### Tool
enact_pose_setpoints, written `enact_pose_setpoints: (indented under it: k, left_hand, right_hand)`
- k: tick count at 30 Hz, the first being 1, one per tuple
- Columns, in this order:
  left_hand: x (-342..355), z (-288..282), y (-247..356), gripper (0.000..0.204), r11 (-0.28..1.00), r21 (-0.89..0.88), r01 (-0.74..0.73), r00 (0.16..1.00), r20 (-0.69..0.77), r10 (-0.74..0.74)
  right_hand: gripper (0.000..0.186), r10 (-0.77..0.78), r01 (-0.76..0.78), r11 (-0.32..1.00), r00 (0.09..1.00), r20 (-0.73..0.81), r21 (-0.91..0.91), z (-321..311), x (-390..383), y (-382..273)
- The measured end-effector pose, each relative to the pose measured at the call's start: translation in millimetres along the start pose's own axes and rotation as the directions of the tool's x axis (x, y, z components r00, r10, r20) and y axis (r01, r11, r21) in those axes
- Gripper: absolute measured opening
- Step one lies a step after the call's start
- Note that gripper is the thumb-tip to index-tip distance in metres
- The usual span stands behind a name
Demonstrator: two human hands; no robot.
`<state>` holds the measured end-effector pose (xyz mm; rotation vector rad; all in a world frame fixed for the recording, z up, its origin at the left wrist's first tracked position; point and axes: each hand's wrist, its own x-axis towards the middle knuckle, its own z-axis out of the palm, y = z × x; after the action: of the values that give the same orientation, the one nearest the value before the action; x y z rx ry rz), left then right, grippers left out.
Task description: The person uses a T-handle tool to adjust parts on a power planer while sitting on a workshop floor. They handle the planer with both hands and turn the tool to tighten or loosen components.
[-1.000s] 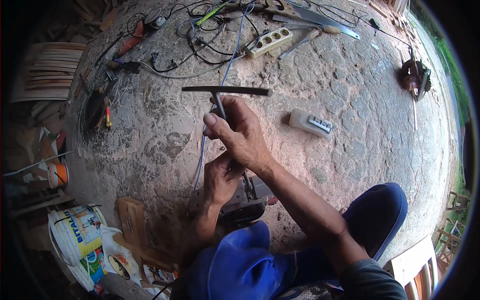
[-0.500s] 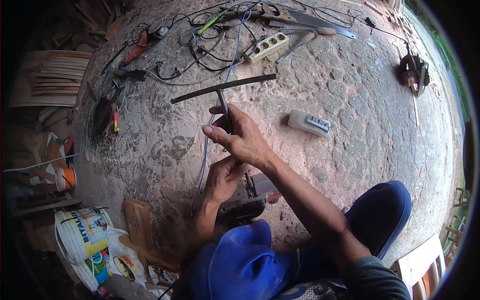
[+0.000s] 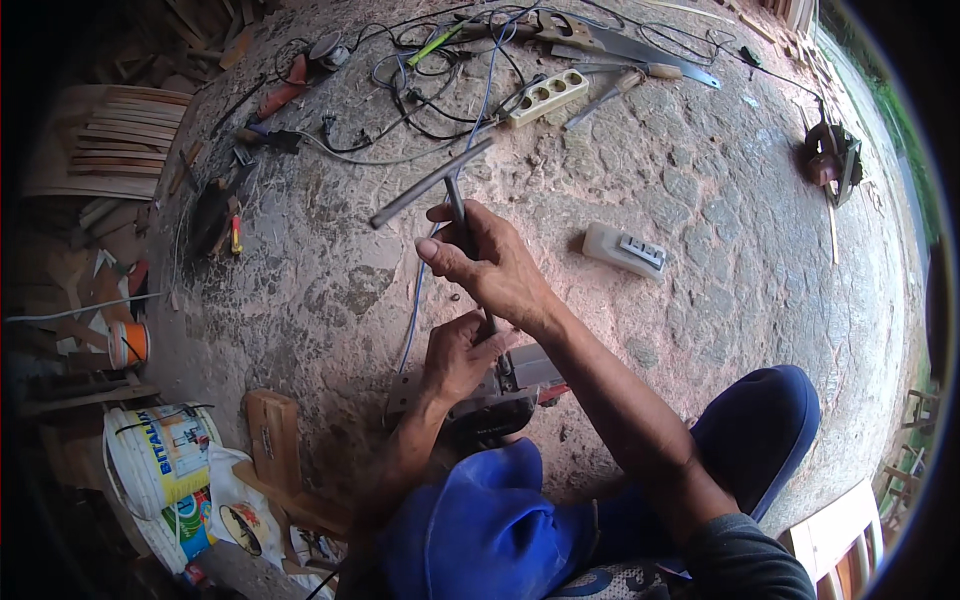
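Head view: right hand (image 3: 488, 262), thumb extended, is gripping a T-handle wrench (image 3: 432, 183); left hand (image 3: 462, 356) is pinching it lower down.

Open floor (image 3: 310, 225) left of T-handled tool (image 3: 435, 180), pale case (image 3: 622, 249) rightward, cables (image 3: 420, 100) beyond

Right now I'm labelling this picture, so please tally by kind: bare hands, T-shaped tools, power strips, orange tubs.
Left hand and right hand: 2
T-shaped tool: 1
Power strip: 1
Orange tub: 1
Total: 5
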<state>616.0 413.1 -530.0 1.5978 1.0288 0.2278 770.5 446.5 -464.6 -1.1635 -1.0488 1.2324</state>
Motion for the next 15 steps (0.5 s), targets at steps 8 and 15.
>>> enact_pose_setpoints:
  k: [8, 15]
  left_hand:
    - [-2, 19, -9, 0.038, 0.887, -0.336, -0.317, 0.945, -0.196, 0.263]
    - [-6, 9, 24, 0.028, 0.991, 0.130, 0.021, 0.994, -0.109, -0.006]
  right_hand:
    - [0.059, 0.060, -0.063, 0.997, 0.997, 0.057, 0.047, -4, 2, -7]
    - [0.054, 0.039, -0.040, 0.998, 0.999, 0.031, 0.049, -7, 2, -10]
